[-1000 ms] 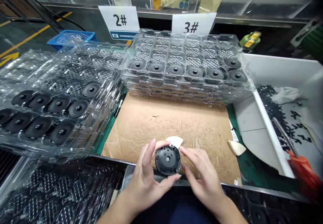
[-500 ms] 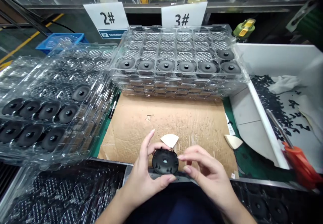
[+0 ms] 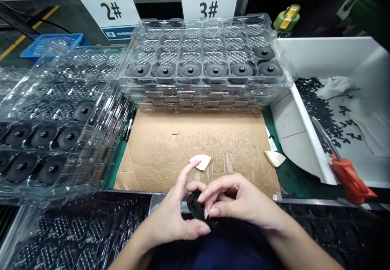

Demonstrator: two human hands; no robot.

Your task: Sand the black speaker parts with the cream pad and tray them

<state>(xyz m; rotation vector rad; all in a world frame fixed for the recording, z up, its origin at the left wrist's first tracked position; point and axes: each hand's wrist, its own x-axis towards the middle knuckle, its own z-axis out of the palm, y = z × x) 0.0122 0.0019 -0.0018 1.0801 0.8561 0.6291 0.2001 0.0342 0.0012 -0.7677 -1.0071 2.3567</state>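
Note:
My left hand (image 3: 172, 213) grips a round black plastic part (image 3: 194, 206) by its rim, between thumb and fingers, just in front of the table's near edge. My right hand (image 3: 239, 199) is closed in a pinch over the part's right side and covers much of it. Whatever lies between those fingertips is hidden. Just beyond the hands, a pale wedge-shaped piece (image 3: 202, 162) rests on the cardboard sheet (image 3: 158, 152).
Clear plastic trays (image 3: 189, 86) holding round black parts are stacked at the back, with more trays (image 3: 88, 148) at left. A white bin (image 3: 323, 168) on the right contains small black pieces (image 3: 317, 107). An orange-handled tool (image 3: 350, 178) leans over its edge. Another pale wedge (image 3: 275, 158) lies beside it.
My right hand has moved left, from beside the round black part to over it, and its fingers have closed. The view has shifted, so the surroundings sit higher and slightly further left.

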